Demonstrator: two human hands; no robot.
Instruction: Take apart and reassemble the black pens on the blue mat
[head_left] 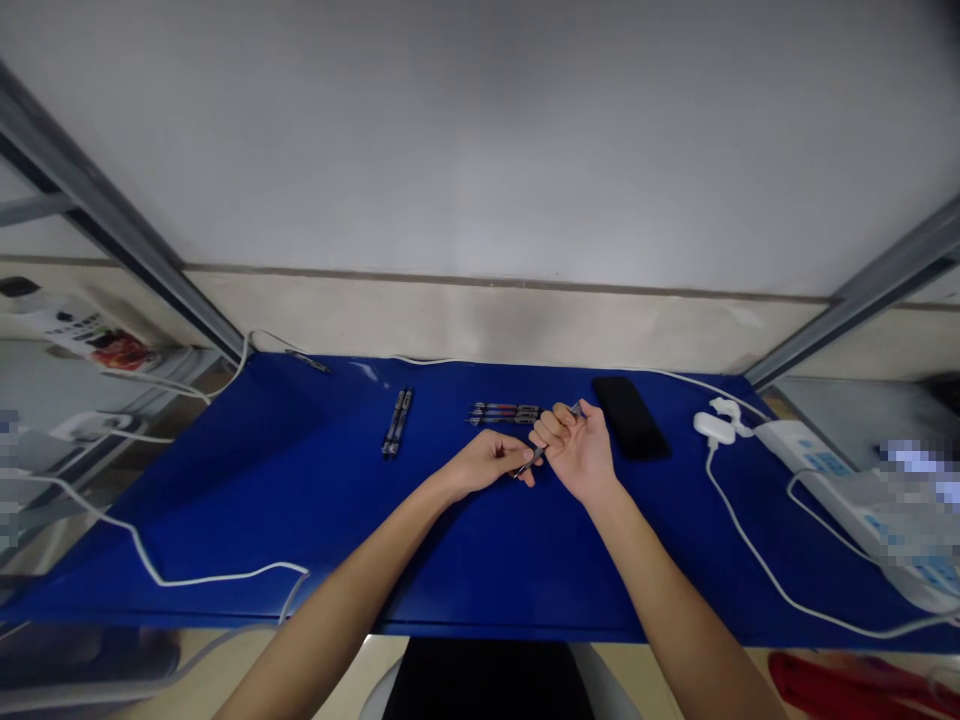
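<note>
Above the middle of the blue table, my left hand [487, 462] pinches the lower end of a dark pen [537, 456] between thumb and fingers. My right hand [576, 448], palm turned up, has its fingers curled around the upper part of the same pen, which slants up to the right. Just behind my hands lies a row of several pens [495, 412], partly hidden by my right fingers. Two more pens [396, 424] rest side by side to the left of my hands.
A black phone [631, 418] lies right of my hands on the blue table [300, 520]. A thin pen [307, 361] is near the back left corner. White cables, a white charger [714, 428] and a power strip [810, 455] occupy the right side. A bottle [82, 325] stands at far left.
</note>
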